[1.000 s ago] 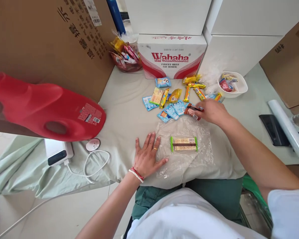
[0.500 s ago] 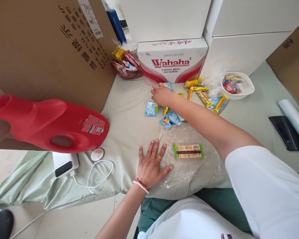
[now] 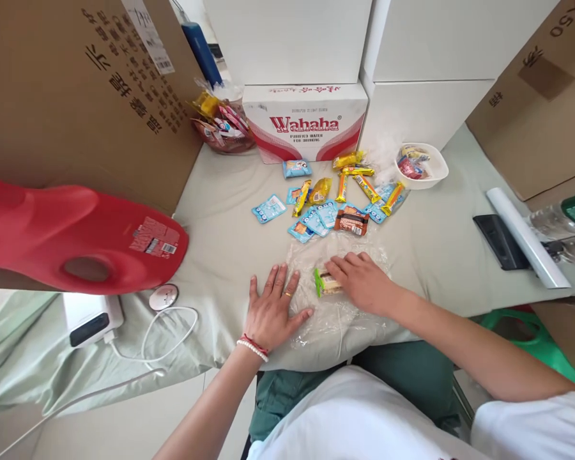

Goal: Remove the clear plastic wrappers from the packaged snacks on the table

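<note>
My right hand (image 3: 364,281) is closed over a green-ended packaged snack bar (image 3: 331,283); its left end shows while my fingers cover the rest. The bar is on a sheet of clear plastic wrap (image 3: 316,326). To its left, my left hand (image 3: 275,306) lies flat with fingers spread, its thumb reaching onto the plastic. Beyond both hands are several blue sachets (image 3: 269,209), a brown packet (image 3: 351,220), a round yellow packet (image 3: 321,190) and several slim yellow snack bars (image 3: 366,189). Another blue packet (image 3: 297,168) sits against the printed carton.
A white and red water carton (image 3: 306,124) stands at the back, between a snack-filled basket (image 3: 225,144) and a white bowl (image 3: 436,172). On the left are a large red jug (image 3: 124,236) and a white cabled device (image 3: 91,313). A white roll (image 3: 527,236) lies right.
My right hand has come back from beside the carton to the snack bar on the plastic. A green-edged item near the left blue sachet is gone. My left hand stays flat.
</note>
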A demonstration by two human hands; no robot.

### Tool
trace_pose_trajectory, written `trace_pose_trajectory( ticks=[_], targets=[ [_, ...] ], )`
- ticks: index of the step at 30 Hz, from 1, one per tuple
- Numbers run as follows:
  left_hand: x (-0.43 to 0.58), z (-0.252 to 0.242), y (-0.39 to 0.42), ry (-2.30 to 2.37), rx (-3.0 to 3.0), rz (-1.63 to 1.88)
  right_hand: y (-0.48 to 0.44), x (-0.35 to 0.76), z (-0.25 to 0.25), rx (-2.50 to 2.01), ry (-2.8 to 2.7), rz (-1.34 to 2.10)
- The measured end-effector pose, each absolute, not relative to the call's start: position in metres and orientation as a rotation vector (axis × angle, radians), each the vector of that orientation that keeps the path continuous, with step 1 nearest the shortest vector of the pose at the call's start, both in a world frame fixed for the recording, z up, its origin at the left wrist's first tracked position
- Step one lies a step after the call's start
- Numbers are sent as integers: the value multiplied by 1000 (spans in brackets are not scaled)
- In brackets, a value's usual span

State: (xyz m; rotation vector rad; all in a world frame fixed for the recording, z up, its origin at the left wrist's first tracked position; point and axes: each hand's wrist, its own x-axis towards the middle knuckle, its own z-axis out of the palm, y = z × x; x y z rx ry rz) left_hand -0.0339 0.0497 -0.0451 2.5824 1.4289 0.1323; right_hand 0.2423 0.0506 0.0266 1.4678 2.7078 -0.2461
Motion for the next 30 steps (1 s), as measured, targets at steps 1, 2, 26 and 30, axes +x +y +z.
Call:
trace_pose_trajectory(
  ticks=[1, 2, 26, 30],
  targets=[
    [-33, -45, 50, 1432, 2581, 127, 45, 241, 23, 1470, 2711, -273],
    [-33, -44, 50, 1436, 2581, 122, 42, 240, 21, 1480, 2714, -304],
    [-30, -49, 44, 1484, 2591, 137, 51, 246, 32, 1525, 2618, -396],
    [-41, -46, 38, 1528, 2641, 357, 37, 266, 30, 1622, 2755, -539]
  ],
)
